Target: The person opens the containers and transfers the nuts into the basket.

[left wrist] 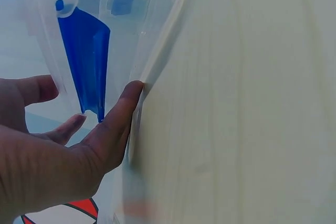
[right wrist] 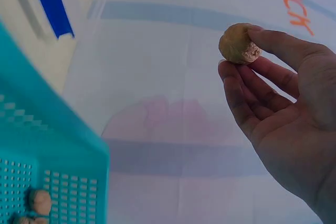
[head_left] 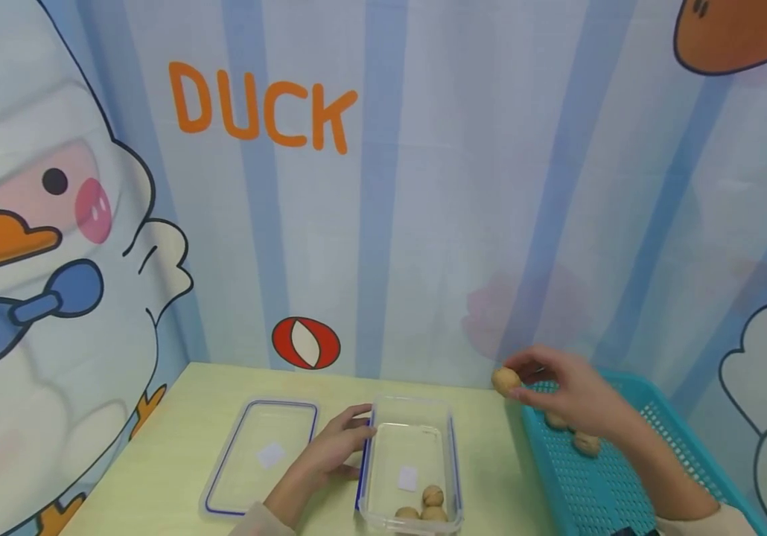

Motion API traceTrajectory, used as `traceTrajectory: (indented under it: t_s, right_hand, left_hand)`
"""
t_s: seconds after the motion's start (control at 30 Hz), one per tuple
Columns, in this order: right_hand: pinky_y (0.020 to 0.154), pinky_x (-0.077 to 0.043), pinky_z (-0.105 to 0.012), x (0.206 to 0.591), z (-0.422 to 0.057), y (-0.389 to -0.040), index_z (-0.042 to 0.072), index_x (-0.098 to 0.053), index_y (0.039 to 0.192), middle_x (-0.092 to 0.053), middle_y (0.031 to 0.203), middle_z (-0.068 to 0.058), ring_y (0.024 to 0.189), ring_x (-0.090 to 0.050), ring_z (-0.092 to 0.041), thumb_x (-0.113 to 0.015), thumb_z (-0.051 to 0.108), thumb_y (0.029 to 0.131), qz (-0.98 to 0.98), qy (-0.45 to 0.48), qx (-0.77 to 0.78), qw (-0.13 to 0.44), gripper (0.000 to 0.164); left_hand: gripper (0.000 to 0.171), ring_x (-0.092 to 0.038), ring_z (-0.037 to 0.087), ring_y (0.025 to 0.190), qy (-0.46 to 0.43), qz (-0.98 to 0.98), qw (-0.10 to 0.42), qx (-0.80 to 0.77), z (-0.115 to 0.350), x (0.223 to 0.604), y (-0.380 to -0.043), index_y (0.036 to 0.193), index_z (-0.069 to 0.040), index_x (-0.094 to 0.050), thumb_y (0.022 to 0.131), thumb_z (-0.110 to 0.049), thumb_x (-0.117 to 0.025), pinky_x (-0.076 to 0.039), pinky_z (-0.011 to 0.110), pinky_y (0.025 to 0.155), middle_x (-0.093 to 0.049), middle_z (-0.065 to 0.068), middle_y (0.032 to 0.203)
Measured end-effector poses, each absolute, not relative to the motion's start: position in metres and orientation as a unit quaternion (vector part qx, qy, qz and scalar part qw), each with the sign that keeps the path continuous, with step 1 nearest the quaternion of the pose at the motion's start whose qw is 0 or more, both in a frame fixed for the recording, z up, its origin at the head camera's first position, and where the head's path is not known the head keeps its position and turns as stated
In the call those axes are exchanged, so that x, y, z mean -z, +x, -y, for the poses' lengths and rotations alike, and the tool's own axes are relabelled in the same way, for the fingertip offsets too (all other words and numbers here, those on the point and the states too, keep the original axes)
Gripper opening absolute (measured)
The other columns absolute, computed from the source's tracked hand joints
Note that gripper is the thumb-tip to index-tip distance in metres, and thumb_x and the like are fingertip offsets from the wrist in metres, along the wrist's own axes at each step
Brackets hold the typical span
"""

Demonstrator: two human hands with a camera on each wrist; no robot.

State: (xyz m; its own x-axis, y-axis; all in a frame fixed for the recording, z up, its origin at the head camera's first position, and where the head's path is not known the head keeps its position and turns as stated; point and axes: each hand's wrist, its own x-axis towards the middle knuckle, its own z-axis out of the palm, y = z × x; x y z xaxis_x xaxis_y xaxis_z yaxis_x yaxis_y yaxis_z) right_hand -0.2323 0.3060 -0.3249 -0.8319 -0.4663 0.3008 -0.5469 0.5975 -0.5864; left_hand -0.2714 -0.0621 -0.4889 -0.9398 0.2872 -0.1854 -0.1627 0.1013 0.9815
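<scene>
Between thumb and fingertips, my right hand [head_left: 567,387] pinches a walnut [head_left: 505,382], raised near the back left corner of a turquoise basket [head_left: 547,476]. The right wrist view shows the same walnut [right wrist: 239,44] with a rough pale patch on its side. My left hand [head_left: 338,448] touches the outer left wall of a clear plastic container [head_left: 456,461], fingers spread. In the left wrist view, its fingertips lie against the container around a blue side clip [left wrist: 86,61]. Several walnuts [head_left: 433,496] sit at the near end inside the container.
Left of the container, a clear lid [head_left: 232,454] with a blue seal lies on the pale yellow table [head_left: 169,447]. More walnuts [head_left: 587,444] lie in the basket, partly behind the right forearm. A printed curtain [head_left: 424,186] with a duck stands behind the table.
</scene>
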Motion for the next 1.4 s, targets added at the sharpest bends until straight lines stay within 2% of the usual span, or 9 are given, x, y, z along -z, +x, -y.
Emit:
traceTrajectory:
  t_s: [0.3,0.57,0.8,0.93,1.17,1.3,1.4]
  right_hand:
    - [0.087,-0.059,-0.032,0.348,-0.350,-0.249,0.012,-0.072,0.123,-0.074,0.113,0.003,0.104,-0.071,-0.014,-0.077,0.029,0.099,0.916,0.224,-0.317,0.097,0.030]
    - [0.083,-0.059,-0.031,0.369,-0.371,-0.259,0.005,-0.070,0.123,-0.074,0.112,-0.004,0.102,-0.072,-0.022,-0.077,0.027,0.100,0.924,0.188,-0.316,0.102,0.033]
    - [0.084,-0.060,-0.034,0.395,-0.387,-0.268,0.000,-0.069,0.125,-0.074,0.117,-0.011,0.106,-0.071,-0.029,-0.076,0.031,0.100,0.932,0.146,-0.322,0.079,0.040]
    - [0.082,-0.059,-0.034,0.411,-0.395,-0.275,0.001,-0.070,0.124,-0.075,0.114,-0.009,0.103,-0.071,-0.025,-0.076,0.033,0.100,0.940,0.131,-0.309,0.070,0.041]
    - [0.082,-0.058,-0.041,0.432,-0.400,-0.281,0.001,-0.072,0.116,-0.075,0.107,-0.008,0.099,-0.071,-0.025,-0.081,0.027,0.096,0.942,0.120,-0.308,0.055,0.034]
    - [0.083,-0.058,-0.042,0.438,-0.400,-0.282,0.002,-0.072,0.116,-0.075,0.107,-0.006,0.099,-0.070,-0.023,-0.080,0.032,0.097,0.945,0.117,-0.303,0.033,0.037]
    - [0.082,-0.058,-0.044,0.439,-0.400,-0.282,0.002,-0.072,0.116,-0.075,0.107,-0.005,0.099,-0.070,-0.024,-0.078,0.033,0.098,0.947,0.118,-0.298,0.021,0.036]
  left_hand:
    - [0.063,-0.062,0.040,0.128,0.044,-0.720,0.167,-0.672,0.062,0.488,-0.272,0.161,-0.007,-0.040,0.105,-0.024,-0.064,-0.058,0.032,0.059,-0.045,0.026,0.159]
    - [0.064,-0.061,0.041,0.128,0.038,-0.722,0.167,-0.671,0.063,0.489,-0.273,0.161,-0.008,-0.041,0.104,-0.025,-0.065,-0.060,0.035,0.062,-0.043,0.027,0.160]
    - [0.064,-0.060,0.043,0.130,0.033,-0.720,0.168,-0.672,0.063,0.491,-0.273,0.160,-0.009,-0.042,0.104,-0.025,-0.066,-0.061,0.038,0.067,-0.044,0.027,0.160]
    - [0.062,-0.059,0.042,0.131,0.028,-0.720,0.170,-0.672,0.062,0.492,-0.275,0.160,-0.009,-0.044,0.104,-0.024,-0.065,-0.060,0.037,0.067,-0.045,0.026,0.159]
    - [0.059,-0.059,0.042,0.130,0.024,-0.716,0.170,-0.677,0.062,0.492,-0.275,0.159,-0.010,-0.045,0.104,-0.023,-0.064,-0.060,0.036,0.066,-0.045,0.026,0.159]
    - [0.060,-0.061,0.040,0.128,0.031,-0.722,0.170,-0.670,0.063,0.490,-0.274,0.158,-0.009,-0.045,0.104,-0.023,-0.065,-0.060,0.035,0.065,-0.047,0.026,0.157]
    - [0.059,-0.061,0.038,0.128,0.022,-0.721,0.177,-0.670,0.062,0.490,-0.275,0.159,-0.012,-0.046,0.104,-0.025,-0.065,-0.059,0.033,0.065,-0.047,0.023,0.158]
